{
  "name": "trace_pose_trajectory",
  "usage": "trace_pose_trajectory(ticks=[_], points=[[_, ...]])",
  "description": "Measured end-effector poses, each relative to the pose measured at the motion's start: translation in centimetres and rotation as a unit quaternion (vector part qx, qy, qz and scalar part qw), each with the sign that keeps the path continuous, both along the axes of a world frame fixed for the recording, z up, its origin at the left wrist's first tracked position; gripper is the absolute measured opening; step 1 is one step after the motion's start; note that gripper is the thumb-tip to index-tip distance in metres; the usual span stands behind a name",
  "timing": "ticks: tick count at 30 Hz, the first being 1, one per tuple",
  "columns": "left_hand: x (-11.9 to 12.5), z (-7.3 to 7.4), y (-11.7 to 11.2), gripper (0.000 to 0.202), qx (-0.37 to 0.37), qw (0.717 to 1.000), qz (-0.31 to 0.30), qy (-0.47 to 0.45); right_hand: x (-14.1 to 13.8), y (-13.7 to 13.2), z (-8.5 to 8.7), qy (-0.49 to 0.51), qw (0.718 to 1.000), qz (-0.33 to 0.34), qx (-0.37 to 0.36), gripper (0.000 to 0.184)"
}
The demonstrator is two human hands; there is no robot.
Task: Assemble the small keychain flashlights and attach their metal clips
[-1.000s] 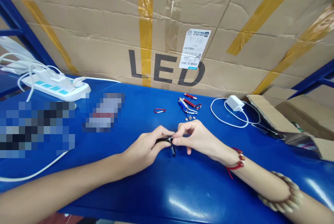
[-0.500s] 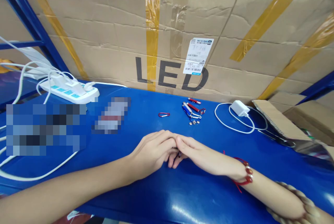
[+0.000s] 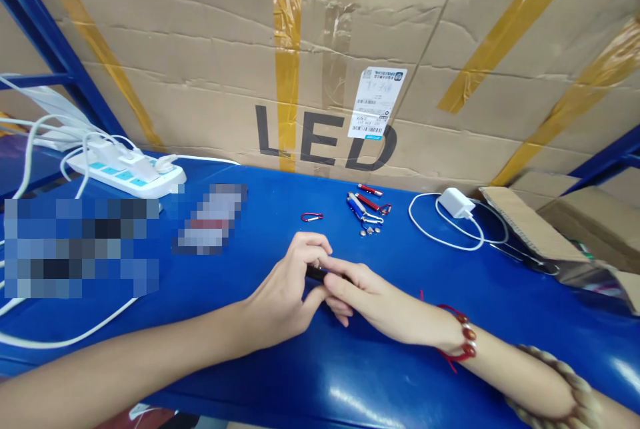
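Above the blue tabletop, my left hand [image 3: 280, 292] and my right hand [image 3: 370, 295] meet. Between them is a small black tube [image 3: 315, 273], mostly covered by fingers. My left fingers curl round its left end, where a tiny shiny bit shows. My right thumb and forefinger pinch its other end; the remaining right fingers hang below. Beyond the hands lie a red carabiner [image 3: 313, 217], a blue mini flashlight [image 3: 355, 207] with a silvery clip, a red mini flashlight [image 3: 367, 202], another red tube [image 3: 371, 189] and several button cells [image 3: 370, 231].
A large cardboard box [image 3: 200, 82] stands along the back. At left are a white power strip [image 3: 135, 179] with cables and a blurred phone-like object [image 3: 210, 219]. A white charger [image 3: 455, 203] with its cable and an open carton [image 3: 575, 242] are at right.
My left hand has turned and opened out somewhat, bringing the black tube between the hands into sight. My right hand has shifted slightly left. The things on the table have stayed put.
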State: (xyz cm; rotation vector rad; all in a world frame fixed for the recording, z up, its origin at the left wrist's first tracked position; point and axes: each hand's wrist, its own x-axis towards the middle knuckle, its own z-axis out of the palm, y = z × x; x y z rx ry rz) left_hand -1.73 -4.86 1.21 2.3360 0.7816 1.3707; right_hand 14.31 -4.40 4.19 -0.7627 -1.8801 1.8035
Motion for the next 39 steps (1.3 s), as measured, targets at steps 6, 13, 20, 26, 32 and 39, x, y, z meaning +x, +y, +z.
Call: trace_pose_trajectory(ticks=[6,13,20,26,32,39], points=[[-0.1,-0.6,0.4,0.034,-0.002,0.999,-0.046,0.001,0.7,0.8,0.4,-0.073,0.991,-0.014,0.111,0.029],[-0.3,-0.1,0.2,0.034,0.021,0.995,-0.077,0.052,0.0,0.5,-0.9,0.007,0.997,-0.057,0.046,0.040],[-0.2,0.1,0.7,0.024,-0.029,0.997,0.003,0.078,0.2,0.7,0.2,0.001,0.995,-0.097,0.007,0.045],[0.0,0.6,1.0,0.014,-0.238,0.963,-0.044,0.116,0.9,1.0,1.4,-0.045,0.989,-0.109,0.087,0.045],[0.1,0.9,1.3,0.016,-0.266,0.960,0.005,0.086,1.6,2.0,1.3,-0.178,0.971,-0.104,0.121,0.040],[-0.2,0.9,1.8,0.018,-0.246,0.967,0.066,0.014,3.5,4.0,-0.1,-0.201,0.950,-0.060,0.232,0.054]])
